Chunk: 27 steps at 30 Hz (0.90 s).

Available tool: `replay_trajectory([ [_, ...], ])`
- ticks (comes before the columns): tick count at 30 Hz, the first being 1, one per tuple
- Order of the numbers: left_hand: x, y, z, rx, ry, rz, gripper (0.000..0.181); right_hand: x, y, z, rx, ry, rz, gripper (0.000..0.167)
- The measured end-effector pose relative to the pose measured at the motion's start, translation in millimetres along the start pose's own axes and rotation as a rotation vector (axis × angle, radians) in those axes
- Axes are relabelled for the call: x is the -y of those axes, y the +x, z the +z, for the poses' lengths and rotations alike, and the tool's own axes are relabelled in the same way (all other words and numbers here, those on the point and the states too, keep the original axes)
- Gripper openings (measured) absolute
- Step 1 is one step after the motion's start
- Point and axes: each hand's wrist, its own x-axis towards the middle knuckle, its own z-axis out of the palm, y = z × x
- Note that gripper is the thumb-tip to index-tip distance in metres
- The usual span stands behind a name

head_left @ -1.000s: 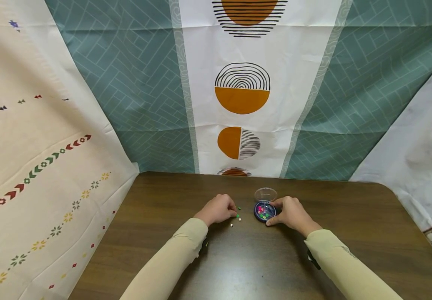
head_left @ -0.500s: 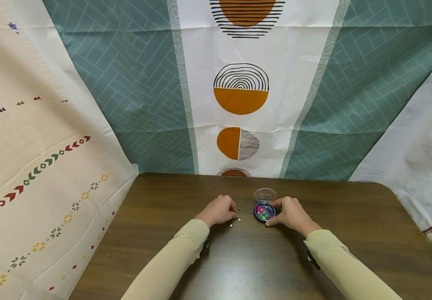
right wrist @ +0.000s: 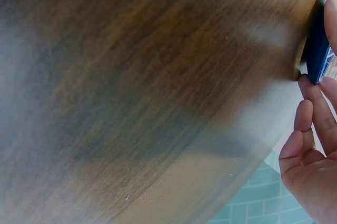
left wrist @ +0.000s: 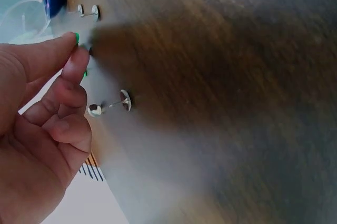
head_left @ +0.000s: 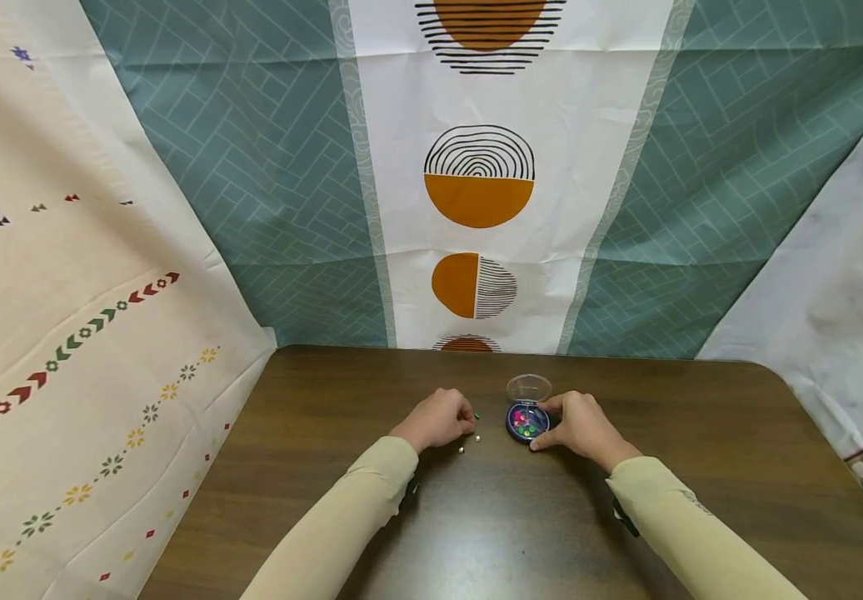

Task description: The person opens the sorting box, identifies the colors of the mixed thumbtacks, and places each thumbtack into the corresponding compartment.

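Note:
My left hand [head_left: 437,419] pinches a small green-headed thumbtack [left wrist: 77,38] between thumb and index finger, close above the table. Loose tacks lie around it: silver-looking ones [left wrist: 125,100] near the curled fingers, and a green one [head_left: 476,416] just beyond the fingertips. To the right stands a round dark-blue case [head_left: 527,423], its clear lid [head_left: 529,387] raised at the back. Divided compartments inside hold several pink and green tacks. My right hand [head_left: 583,428] grips the case's right side between thumb and fingers; in the right wrist view only its blue edge [right wrist: 316,45] shows.
A glossy brown wooden table [head_left: 536,533] carries everything. Patterned cloth [head_left: 480,300] hangs behind its far edge, with a cream embroidered cloth [head_left: 102,400] on the left and a pale one [head_left: 836,275] on the right.
The green tack that lay by my left fingertips is now taken up between thumb and finger. My right hand stays on the case, which has not moved.

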Motion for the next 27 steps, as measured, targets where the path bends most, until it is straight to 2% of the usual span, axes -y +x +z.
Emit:
replay_trajectory([
  [7, 0.8, 1.1, -7.2, -0.05, -0.071, -0.008, 0.009, 0.1, 0.4, -1.4, -0.002, 0.005, 0.005, 0.074],
  [16, -1.2, 5.9, -10.5, -0.134, -0.103, -0.004, 0.008, -0.3, -0.6, -0.7, -0.004, 0.007, -0.006, 0.073],
  [27, -13.8, 13.1, -11.6, -0.146, -0.12, 0.055, 0.01, -1.3, 0.8, -0.5, -0.015, 0.006, -0.005, 0.073],
])
